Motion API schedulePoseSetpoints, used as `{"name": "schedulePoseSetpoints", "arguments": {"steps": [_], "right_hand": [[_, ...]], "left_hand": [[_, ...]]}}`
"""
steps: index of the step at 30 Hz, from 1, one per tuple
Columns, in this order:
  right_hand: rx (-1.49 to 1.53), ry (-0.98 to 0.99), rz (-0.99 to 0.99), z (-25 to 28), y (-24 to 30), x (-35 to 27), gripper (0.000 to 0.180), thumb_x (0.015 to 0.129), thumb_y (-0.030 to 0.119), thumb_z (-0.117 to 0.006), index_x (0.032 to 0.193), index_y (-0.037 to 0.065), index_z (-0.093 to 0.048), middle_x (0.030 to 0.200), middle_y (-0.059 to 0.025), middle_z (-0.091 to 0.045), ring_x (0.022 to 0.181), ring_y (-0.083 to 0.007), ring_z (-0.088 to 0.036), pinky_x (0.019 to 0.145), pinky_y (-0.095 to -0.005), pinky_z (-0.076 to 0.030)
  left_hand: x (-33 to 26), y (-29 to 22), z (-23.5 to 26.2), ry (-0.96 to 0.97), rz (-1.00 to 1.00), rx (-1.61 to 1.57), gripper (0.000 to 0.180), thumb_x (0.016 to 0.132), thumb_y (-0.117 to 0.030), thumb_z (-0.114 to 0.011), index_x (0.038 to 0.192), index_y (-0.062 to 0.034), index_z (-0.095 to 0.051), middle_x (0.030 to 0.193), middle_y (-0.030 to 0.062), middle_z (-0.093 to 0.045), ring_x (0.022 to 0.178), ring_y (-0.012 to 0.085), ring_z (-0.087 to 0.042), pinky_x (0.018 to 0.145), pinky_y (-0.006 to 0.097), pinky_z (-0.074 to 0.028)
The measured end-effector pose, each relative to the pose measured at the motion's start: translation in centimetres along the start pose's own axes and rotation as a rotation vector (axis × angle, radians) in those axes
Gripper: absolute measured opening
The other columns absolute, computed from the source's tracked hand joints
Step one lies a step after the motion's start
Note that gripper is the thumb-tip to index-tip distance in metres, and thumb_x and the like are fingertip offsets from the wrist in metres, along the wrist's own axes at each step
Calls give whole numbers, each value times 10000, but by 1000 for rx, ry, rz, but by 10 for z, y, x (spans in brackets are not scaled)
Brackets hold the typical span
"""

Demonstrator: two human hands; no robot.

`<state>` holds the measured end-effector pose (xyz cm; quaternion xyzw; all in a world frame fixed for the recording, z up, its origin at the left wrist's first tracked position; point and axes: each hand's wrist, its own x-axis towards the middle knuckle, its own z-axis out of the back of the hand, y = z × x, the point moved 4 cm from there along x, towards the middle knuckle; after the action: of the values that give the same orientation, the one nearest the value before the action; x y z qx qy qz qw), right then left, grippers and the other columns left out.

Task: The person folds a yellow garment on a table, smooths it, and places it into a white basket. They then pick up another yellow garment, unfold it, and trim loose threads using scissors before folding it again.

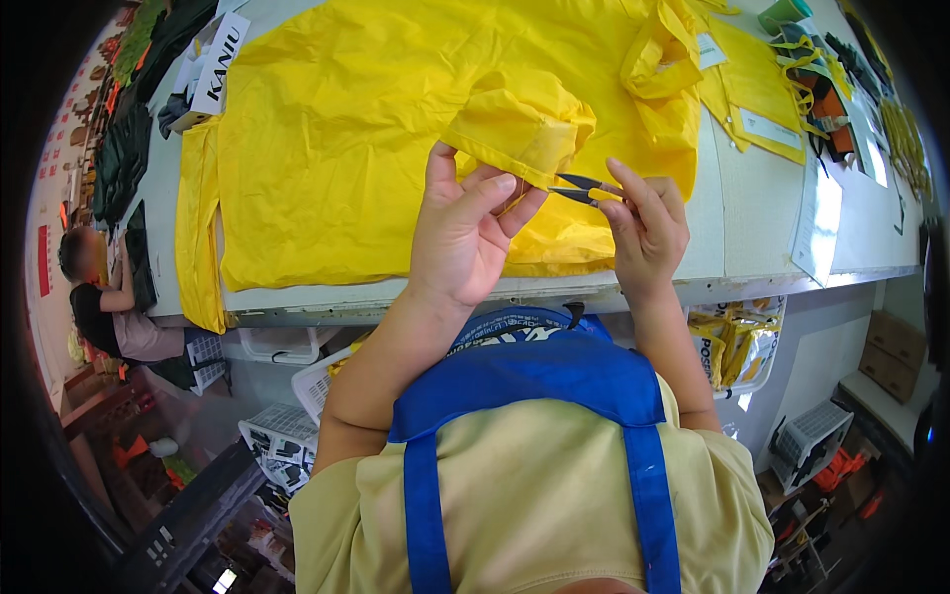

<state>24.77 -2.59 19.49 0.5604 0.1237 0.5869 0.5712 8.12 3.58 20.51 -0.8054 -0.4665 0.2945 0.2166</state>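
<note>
A large yellow garment (336, 148) of smooth, shiny cloth lies spread over the table. My left hand (460, 238) pinches the hemmed edge of a bunched yellow sleeve end (515, 124), lifting it off the cloth below. In my right hand (650, 233) is a pair of small thread snips (586, 182), with dark pointed blades spread apart. Their tips point left and meet or nearly meet the corner of the hem. A fine loose thread seems to hang between the hem and my left fingers. Part of the snips' handle is hidden in my right fingers.
A white box (216, 69) stands at the table's far left beside dark cloth (124, 148). Yellow pieces (762, 99), a green roll (785, 13) and a paper sheet (819, 223) lie at the right. White baskets (811, 441) stand below. Another person (104, 307) works at far left.
</note>
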Motion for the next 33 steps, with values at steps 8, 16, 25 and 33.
{"name": "schedulePoseSetpoints", "arguments": {"steps": [8, 16, 25, 33], "right_hand": [[69, 4, -73, -7, 2, 5, 460, 667, 19, -779, 1108, 52, -651, 819, -61, -507, 754, -154, -609, 660, -261, -562], [12, 0, -25, -12, 5, 3, 461, 656, 33, -785, 1099, 63, -659, 813, -58, -510, 691, -142, -587, 622, -255, -543], [290, -185, -279, -5, -34, -8, 227, 794, 11, -655, 1021, 29, -662, 801, -5, -578, 596, -73, -444, 562, -183, -371], [-327, -513, -766, 143, -268, -85, 368, 862, 191, -640, 1155, -25, -587, 987, -102, -635, 897, -168, -578, 809, -247, -442]], "left_hand": [[-2, 1, -3, -15, 5, -7, 542, 833, 67, -529, 1270, -150, -295, 1141, 133, -546, 1045, 225, -589, 902, 357, -525], [-4, 4, -6, 2, -4, 15, 559, 827, 66, -532, 1278, -143, -275, 1136, 145, -545, 1026, 224, -596, 921, 370, -510], [-3, 5, -6, -4, 5, 4, 567, 819, 56, -528, 1284, -144, -274, 1180, 165, -523, 1064, 258, -584, 934, 384, -500], [-1, 3, 7, -72, -15, -200, 375, 906, -107, -476, 1275, -91, -411, 1271, 116, -524, 1150, 254, -540, 974, 430, -444]]}}
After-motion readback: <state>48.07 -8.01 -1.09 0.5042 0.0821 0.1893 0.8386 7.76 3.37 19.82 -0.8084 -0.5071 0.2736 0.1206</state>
